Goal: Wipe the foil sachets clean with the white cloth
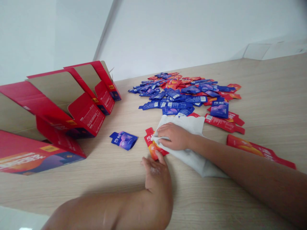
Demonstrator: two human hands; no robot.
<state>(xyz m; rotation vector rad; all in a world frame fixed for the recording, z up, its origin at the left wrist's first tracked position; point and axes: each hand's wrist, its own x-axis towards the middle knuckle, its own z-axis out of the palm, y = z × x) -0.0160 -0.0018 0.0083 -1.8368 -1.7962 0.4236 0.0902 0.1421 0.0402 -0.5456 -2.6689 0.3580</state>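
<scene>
My right hand (174, 135) presses a white cloth (192, 150) onto a red pouch (153, 145) that lies flat on the wooden table (115, 166); its fingers are curled over the cloth. My left hand (155, 172) rests on the table just in front of the pouch, fingertips touching its near edge and holding it down. A single blue pouch (124, 140) lies to the left of the red one, apart from both hands.
A heap of several blue and red pouches (184, 92) spreads behind the hands. A long red pouch (259, 151) lies right of my forearm. Open red cardboard boxes (57, 111) stand along the left. White wall behind.
</scene>
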